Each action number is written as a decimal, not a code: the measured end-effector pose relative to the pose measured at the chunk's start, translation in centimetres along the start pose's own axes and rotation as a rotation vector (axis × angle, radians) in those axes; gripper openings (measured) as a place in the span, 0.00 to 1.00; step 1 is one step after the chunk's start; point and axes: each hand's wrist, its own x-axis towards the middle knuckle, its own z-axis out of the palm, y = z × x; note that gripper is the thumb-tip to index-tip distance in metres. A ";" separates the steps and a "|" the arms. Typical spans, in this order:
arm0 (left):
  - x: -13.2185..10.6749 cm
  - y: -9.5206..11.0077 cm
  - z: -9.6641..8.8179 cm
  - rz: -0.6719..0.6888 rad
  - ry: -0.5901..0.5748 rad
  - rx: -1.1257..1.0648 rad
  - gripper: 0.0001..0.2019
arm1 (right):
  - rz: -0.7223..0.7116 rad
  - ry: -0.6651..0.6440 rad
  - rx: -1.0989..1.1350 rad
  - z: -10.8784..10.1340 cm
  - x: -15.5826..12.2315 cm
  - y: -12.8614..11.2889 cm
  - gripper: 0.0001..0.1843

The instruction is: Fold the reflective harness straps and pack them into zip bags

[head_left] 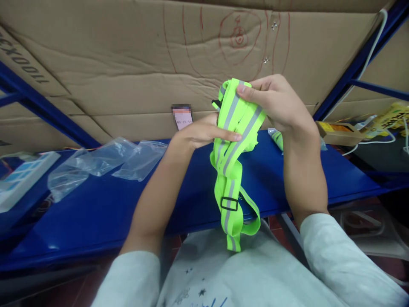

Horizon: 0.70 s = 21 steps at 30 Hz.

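A bundle of neon-yellow reflective straps point(227, 153) with grey stripes hangs in front of me, held in both hands above the table's front part. My left hand point(207, 130) grips the middle of the bundle, its thumb lying across the front and its fingers hidden behind. Higher up, my right hand point(271, 96) pinches the folded top between thumb and fingers. A black slider buckle point(229, 204) sits on the lower strap. Loose loops and one strap end dangle down near my shirt.
Crumpled clear plastic bags point(108, 160) lie on the blue table point(191, 192) at left, near a white power strip point(28, 179). A phone point(182, 117) leans against the cardboard wall point(111, 55). Right of my arm are a small open box point(340, 133) and a yellow packet point(388, 121).
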 end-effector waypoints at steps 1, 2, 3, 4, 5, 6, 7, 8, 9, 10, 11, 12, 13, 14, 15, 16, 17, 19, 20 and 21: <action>-0.2 0.2 -0.2 0.027 0.004 0.044 0.22 | 0.030 -0.015 0.056 0.1 0.1 0.1 0.28; -0.5 0.5 -0.4 0.050 0.013 0.088 0.23 | 0.060 -0.033 0.098 0.2 0.3 0.2 0.28; -0.7 0.7 -0.6 0.065 0.019 0.131 0.23 | 0.081 -0.041 0.125 0.4 0.4 0.3 0.28; -0.9 1.0 -0.7 0.073 0.022 0.173 0.24 | 0.092 -0.039 0.138 0.5 0.5 0.4 0.28; -1.0 1.2 -0.9 0.077 0.025 0.209 0.25 | 0.099 -0.048 0.143 0.5 0.6 0.4 0.28; -1.2 1.4 -1.1 0.075 0.026 0.240 0.26 | 0.100 -0.066 0.148 0.6 0.6 0.4 0.27; -1.3 1.6 -1.3 0.065 0.021 0.269 0.26 | 0.095 -0.081 0.148 0.6 0.6 0.3 0.26; -1.3 1.8 -1.5 0.051 0.012 0.297 0.27 | 0.087 -0.098 0.136 0.5 0.5 0.1 0.25; -1.4 1.9 -1.8 0.035 0.001 0.324 0.28 | 0.076 -0.109 0.108 0.5 0.4 0.0 0.25; -1.4 2.0 -2.0 0.018 -0.011 0.351 0.28 | 0.061 -0.109 0.063 0.4 0.3 -0.2 0.25; -1.5 2.1 -2.3 0.000 -0.021 0.377 0.28 | 0.042 -0.097 0.006 0.3 0.2 -0.4 0.25; -1.5 2.1 -2.5 -0.018 -0.026 0.402 0.29 | 0.022 -0.080 -0.055 0.3 0.1 -0.5 0.25; -1.6 2.0 -2.6 -0.036 -0.022 0.419 0.29 | 0.007 -0.066 -0.113 0.3 0.1 -0.6 0.25; -1.6 2.0 -2.8 -0.052 -0.012 0.428 0.29 | -0.002 -0.058 -0.154 0.3 0.1 -0.6 0.24; -1.6 1.8 -2.8 -0.066 0.004 0.427 0.29 | -0.004 -0.061 -0.174 0.4 0.1 -0.5 0.24; -1.6 1.6 -2.8 -0.072 0.024 0.418 0.28 | -0.005 -0.077 -0.163 0.6 0.3 -0.3 0.24; -1.5 1.4 -2.8 -0.066 0.043 0.401 0.28 | -0.006 -0.095 -0.125 0.7 0.4 -0.1 0.24; -1.4 1.0 -2.7 -0.021 0.073 0.353 0.27 | -0.022 -0.118 0.011 1.2 0.9 0.6 0.22; -1.3 0.8 -2.6 0.016 0.084 0.327 0.27 | -0.041 -0.102 0.078 1.4 1.1 0.9 0.21; -1.2 0.7 -2.4 0.055 0.093 0.302 0.27 | -0.079 -0.058 0.112 1.6 1.3 1.1 0.19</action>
